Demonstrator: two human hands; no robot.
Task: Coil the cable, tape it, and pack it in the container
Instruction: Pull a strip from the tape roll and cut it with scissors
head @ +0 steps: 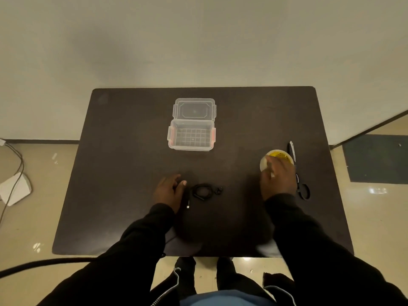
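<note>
Dark table [123, 151], black cable [201, 191] coiled (loosely) beside slack left hand [169, 192]; right hand [278, 176] gripping tape roll [276, 159].

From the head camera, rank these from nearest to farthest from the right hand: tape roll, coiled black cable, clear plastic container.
1. Yellow-cored roll of tape: under the right hand's fingers, right side of table.
2. Coiled black cable: left of that hand, beside the left hand.
3. Clear plastic container: open, far centre.

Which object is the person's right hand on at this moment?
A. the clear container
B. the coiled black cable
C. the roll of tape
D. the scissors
C: the right hand rests over the roll of tape, with the scissors lying just beyond it and the cable near the left hand.
</note>
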